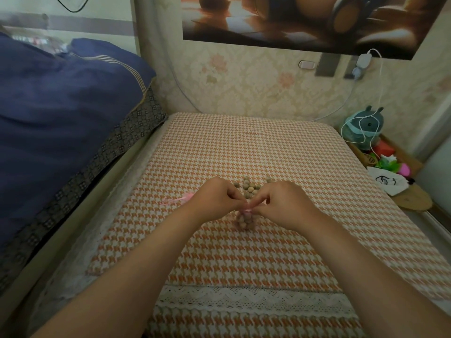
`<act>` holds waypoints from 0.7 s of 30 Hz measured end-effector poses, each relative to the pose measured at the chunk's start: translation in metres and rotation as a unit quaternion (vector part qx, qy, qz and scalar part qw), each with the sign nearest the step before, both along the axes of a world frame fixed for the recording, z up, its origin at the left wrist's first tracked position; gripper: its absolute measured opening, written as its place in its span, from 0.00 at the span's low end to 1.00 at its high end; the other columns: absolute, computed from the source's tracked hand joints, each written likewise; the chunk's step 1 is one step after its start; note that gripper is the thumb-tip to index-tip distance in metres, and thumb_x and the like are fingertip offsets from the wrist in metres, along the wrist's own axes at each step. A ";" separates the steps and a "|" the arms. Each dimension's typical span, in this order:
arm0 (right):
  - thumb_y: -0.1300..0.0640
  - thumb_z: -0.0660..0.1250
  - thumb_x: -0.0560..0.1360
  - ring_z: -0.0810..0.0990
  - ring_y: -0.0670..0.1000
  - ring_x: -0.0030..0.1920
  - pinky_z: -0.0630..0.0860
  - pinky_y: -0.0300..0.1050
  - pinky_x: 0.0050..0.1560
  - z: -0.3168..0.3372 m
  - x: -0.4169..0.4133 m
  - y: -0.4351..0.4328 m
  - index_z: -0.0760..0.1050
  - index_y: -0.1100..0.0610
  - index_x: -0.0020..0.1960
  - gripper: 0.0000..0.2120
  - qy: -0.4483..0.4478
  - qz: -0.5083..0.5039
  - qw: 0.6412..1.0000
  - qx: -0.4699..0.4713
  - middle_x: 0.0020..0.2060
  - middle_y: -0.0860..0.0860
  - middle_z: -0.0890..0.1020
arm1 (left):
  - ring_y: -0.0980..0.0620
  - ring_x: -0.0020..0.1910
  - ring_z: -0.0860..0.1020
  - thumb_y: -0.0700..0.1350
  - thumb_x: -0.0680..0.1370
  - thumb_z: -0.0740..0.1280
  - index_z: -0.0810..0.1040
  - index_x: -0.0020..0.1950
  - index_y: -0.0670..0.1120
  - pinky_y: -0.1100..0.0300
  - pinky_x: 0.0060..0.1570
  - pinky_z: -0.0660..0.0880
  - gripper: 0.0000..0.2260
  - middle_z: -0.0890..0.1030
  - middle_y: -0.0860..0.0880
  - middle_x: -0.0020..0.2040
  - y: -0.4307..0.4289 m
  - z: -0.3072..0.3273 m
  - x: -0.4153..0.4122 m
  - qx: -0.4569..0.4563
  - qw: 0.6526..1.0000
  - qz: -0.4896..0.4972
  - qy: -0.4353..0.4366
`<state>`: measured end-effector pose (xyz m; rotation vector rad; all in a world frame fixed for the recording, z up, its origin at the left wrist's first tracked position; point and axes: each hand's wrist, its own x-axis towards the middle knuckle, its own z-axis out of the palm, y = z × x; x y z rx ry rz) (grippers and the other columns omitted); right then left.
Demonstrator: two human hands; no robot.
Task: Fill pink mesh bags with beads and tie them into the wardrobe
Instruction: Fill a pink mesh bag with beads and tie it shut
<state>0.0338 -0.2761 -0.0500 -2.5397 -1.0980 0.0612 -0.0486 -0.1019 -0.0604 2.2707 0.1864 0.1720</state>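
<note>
While your left hand [217, 198] and right hand [283, 203] each pinch the neck of a bead-filled pink mesh bag [244, 220] mid-way across the houndstooth cloth [244, 147], loose beads [249, 187] lie just beyond & what looks like a 2nd pink bag [175, 200] waits left: one bag filled, more filling and the wardrobe tying prob. ahead.

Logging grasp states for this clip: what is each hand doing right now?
Left hand: closed, pinching the pink ribbon at the neck of the bead-filled mesh bag.
Right hand: closed, pinching the same ribbon.

bed cover [268, 147]: orange houndstooth | on it: bead pile [249, 187]; 1 bead-filled mesh bag [244, 222]; 1 pink bag [175, 200]
</note>
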 end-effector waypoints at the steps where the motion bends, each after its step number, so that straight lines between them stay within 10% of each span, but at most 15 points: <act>1: 0.36 0.72 0.73 0.80 0.43 0.50 0.77 0.49 0.58 0.000 -0.001 0.001 0.86 0.39 0.49 0.11 -0.019 0.007 1.000 -0.017 0.49 0.39 0.85 | 0.52 0.34 0.80 0.48 0.72 0.77 0.88 0.41 0.49 0.52 0.38 0.79 0.03 0.85 0.51 0.35 -0.001 0.000 0.000 -0.003 1.000 -0.001 -0.003; 17: 0.56 0.71 0.79 0.78 0.45 0.53 0.77 0.45 0.55 -0.010 -0.003 0.005 0.85 0.44 0.56 0.10 0.102 0.058 0.993 -0.008 0.53 0.41 0.79 | 0.55 0.43 0.84 0.43 0.70 0.79 0.81 0.50 0.51 0.57 0.48 0.82 0.13 0.85 0.52 0.41 0.002 -0.009 -0.004 -0.043 0.998 -0.037 -0.005; 21: 0.48 0.75 0.76 0.81 0.45 0.51 0.78 0.40 0.48 -0.009 0.004 -0.002 0.77 0.43 0.61 0.15 0.177 0.014 0.980 0.092 0.54 0.40 0.80 | 0.57 0.43 0.84 0.39 0.71 0.77 0.81 0.53 0.49 0.59 0.49 0.81 0.14 0.86 0.52 0.43 0.002 -0.006 -0.006 -0.055 0.998 -0.027 0.001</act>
